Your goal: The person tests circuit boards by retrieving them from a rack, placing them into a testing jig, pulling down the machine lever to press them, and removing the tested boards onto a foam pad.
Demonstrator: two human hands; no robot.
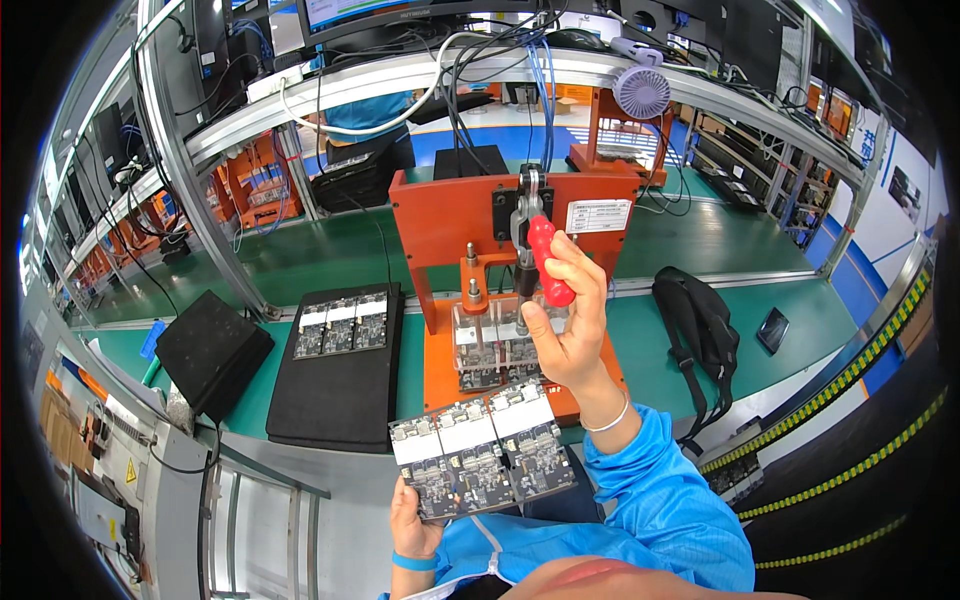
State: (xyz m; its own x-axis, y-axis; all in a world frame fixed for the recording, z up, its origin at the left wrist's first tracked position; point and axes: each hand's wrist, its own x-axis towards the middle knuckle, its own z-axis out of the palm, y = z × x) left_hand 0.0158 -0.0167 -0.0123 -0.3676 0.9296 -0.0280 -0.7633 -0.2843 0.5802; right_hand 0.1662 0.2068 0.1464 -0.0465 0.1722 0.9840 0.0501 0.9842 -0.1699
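Observation:
My left hand (412,525) grips a panel of circuit boards (480,455) by its lower left corner. The panel is tilted in front of my body, with three joined dark boards and white strips along its upper part. My right hand (575,325) is curled against the red handle (546,262) of a toggle clamp, fingertips over it and thumb below. The clamp is mounted on an orange press fixture (415,225). Under its clear plate (468,325) sits another circuit board panel (487,378), partly hidden by the held panel and the plate.
Left of the fixture, a third board panel (342,325) lies on a black foam pad (330,400). Farther left is a black foam block (215,350). A black bag (695,340) and a phone (772,330) lie to the right. A small fan (641,92) and cables hang above.

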